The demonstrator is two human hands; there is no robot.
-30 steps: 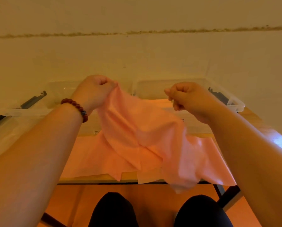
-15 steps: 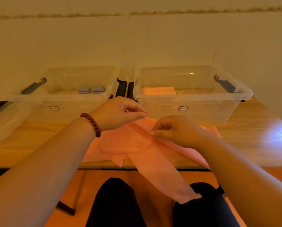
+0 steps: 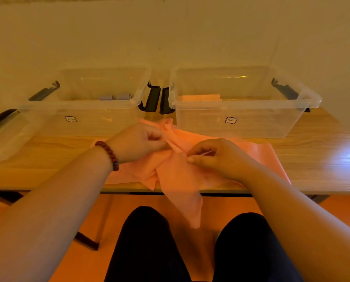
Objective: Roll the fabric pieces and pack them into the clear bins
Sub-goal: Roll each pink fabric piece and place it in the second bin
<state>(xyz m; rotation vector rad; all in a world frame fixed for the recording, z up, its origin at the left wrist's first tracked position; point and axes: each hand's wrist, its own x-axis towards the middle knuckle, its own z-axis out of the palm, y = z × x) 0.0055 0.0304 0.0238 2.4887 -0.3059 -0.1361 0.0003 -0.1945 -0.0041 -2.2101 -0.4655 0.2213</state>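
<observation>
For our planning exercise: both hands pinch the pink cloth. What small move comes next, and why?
Probably draw the drooping end onto the table and flatten it: the cloth is bunched between left hand and right hand, one end hanging over the edge, so unready to roll.

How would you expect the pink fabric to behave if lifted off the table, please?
The pink fabric is probably floppy: it bunches between the left hand and right hand. Likely light and apt to slide off, since one end droops over the table edge.
</observation>
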